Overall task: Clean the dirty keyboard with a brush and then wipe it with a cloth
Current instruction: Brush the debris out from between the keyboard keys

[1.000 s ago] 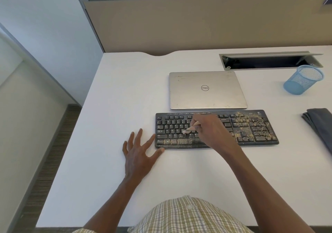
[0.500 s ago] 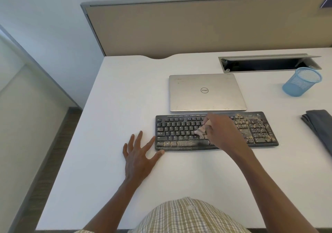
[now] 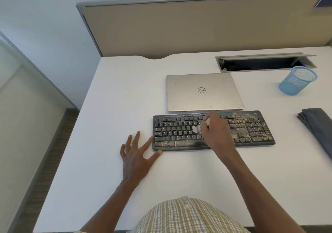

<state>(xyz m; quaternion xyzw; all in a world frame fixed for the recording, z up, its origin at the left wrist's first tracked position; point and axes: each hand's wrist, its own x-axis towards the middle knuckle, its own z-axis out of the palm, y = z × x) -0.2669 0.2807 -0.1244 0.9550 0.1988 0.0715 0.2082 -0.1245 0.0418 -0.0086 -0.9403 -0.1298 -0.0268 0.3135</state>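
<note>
White bench [image 3: 111,96], smooth and evenly lit, with a curved notch cut in its far edge. Beyond the hands, a beige partition panel [image 3: 197,27] in a grey frame. Further right, an open grey cable tray [image 3: 265,62] sunk into the top. Off to the left, pale wall [image 3: 41,22] and a strip of dark striped floor [image 3: 45,169].
</note>
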